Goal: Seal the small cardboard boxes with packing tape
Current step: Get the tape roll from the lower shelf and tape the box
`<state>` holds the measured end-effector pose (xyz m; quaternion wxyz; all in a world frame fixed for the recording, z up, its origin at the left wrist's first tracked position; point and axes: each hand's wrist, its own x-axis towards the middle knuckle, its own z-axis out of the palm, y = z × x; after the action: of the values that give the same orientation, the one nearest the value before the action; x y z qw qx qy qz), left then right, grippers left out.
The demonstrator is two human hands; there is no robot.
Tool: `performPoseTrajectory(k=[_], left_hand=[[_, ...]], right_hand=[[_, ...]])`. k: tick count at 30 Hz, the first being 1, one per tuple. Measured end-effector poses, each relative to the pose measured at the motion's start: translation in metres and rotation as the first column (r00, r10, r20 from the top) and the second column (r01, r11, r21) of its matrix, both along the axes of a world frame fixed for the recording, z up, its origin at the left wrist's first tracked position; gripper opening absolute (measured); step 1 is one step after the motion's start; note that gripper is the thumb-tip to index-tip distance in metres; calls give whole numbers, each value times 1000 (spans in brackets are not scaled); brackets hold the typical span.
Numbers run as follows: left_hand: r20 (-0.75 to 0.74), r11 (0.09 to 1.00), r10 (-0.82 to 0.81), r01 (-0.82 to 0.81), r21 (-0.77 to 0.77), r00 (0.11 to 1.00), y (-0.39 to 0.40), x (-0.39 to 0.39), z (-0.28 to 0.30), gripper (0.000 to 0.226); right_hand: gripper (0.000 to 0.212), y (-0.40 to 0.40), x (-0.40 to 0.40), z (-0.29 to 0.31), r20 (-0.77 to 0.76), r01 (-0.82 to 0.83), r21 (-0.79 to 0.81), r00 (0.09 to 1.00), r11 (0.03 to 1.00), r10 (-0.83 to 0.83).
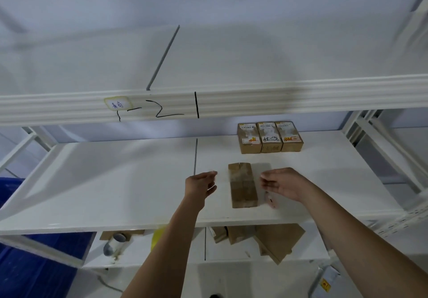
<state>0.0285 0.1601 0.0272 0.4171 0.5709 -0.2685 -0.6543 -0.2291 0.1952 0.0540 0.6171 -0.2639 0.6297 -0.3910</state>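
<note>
A brown box [243, 185] (top seam showing) lies lower center-right on the white shelf [115, 182]. The left hand [201, 185] and right hand [283, 183] pinch clear tape [223, 178] stretched above it.

The shelf [115, 182] lies open left of the centre box [243, 185]. Three upright boxes [269, 137] block the rear right. A small pink item [271, 199] lies just right of the box. The upper beam [231, 103] limits overhead clearance.
</note>
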Motion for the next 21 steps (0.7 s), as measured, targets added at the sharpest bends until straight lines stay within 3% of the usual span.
performPoseTrajectory(k=[10, 16, 21], left_hand=[[-29, 998, -3, 5, 70, 1000, -16, 0, -24, 13], [-89, 989, 6, 7, 149, 996, -12, 1, -29, 24], [-48, 983, 15, -6, 181, 999, -12, -3, -28, 21]], right_hand=[[14, -11, 4, -14, -36, 193, 51, 981, 980, -192], [9, -12, 8, -25, -97, 226, 28, 970, 974, -222], [12, -17, 3, -30, -84, 220, 5, 972, 975, -219]])
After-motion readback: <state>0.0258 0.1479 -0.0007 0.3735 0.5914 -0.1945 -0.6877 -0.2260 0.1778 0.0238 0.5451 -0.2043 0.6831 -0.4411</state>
